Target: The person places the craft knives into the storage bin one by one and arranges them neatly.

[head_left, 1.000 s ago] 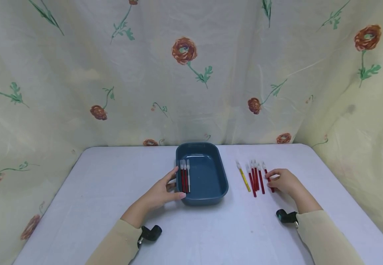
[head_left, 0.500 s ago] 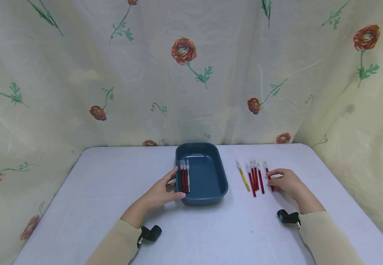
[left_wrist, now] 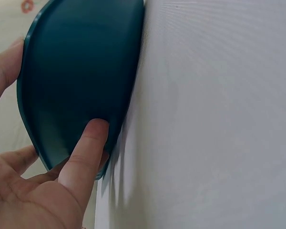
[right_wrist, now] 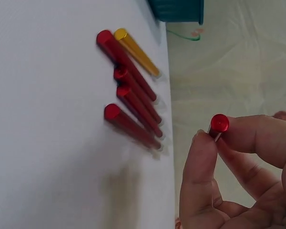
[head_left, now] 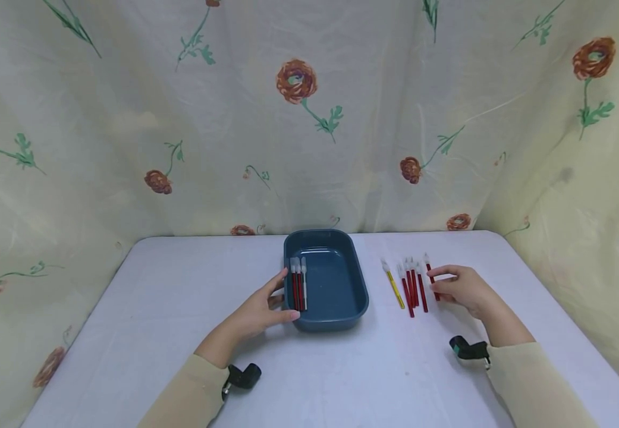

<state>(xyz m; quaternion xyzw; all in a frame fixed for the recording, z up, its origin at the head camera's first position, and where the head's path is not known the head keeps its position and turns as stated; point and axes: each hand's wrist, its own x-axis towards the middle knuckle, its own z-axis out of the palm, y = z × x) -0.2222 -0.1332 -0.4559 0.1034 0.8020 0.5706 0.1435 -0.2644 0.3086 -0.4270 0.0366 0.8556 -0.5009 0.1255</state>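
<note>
My left hand [head_left: 253,312] holds the near left corner of a dark blue tray [head_left: 330,326], its thumb on the near side and fingers along the left wall. Several slim pen-like sticks [head_left: 299,291] with whitish caps lie side by side in the tray's left part. On the right, my right hand [head_left: 464,291] pinches a red pen-like stick [right_wrist: 219,123] between thumb and fingertips. The right wrist view shows this stick raised off the table, red end toward the camera. Just left of that hand, several red sticks [head_left: 421,294] and a yellow stick [head_left: 395,290] lie on the table.
A white-covered table [head_left: 181,297] carries everything. Behind it and at the sides hangs a pale curtain [head_left: 352,148] printed with brown flowers. A small black camera [head_left: 467,348] sits on the right wrist, another black camera [head_left: 245,376] on the left.
My right hand has moved slightly away from me and up, taking the pinched red stick with it. The left hand and the tray have stayed in place.
</note>
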